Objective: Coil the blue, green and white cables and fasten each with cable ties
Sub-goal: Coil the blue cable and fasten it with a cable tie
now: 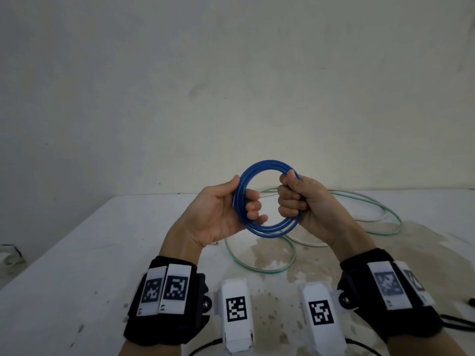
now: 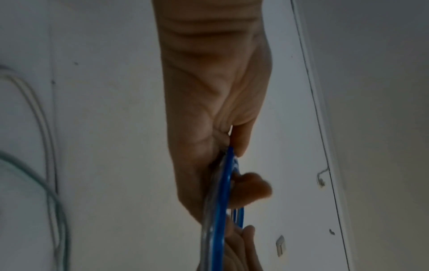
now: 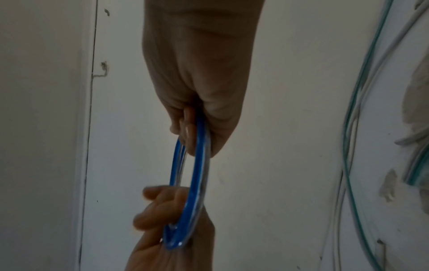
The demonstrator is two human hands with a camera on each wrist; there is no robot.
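The blue cable (image 1: 264, 167) is wound into a round coil of several turns, held upright in the air above the table. My left hand (image 1: 226, 209) grips the coil's left side, fingers curled through the ring. My right hand (image 1: 300, 201) grips its right side in a fist. The left wrist view shows the blue cable (image 2: 218, 210) edge-on under my left hand (image 2: 209, 137). The right wrist view shows the blue cable (image 3: 197, 183) running from my right hand (image 3: 199, 113) to the other hand. The green cable (image 1: 267, 269) and white cable (image 1: 359, 196) lie loose on the table behind. No cable tie is in view.
The white table (image 1: 77, 265) is stained and worn at the middle and right. A plain wall stands behind its far edge. A dark cord (image 1: 460, 321) lies at the right near edge. The green cable (image 3: 362, 77) and white cable (image 3: 390, 44) run along the tabletop.
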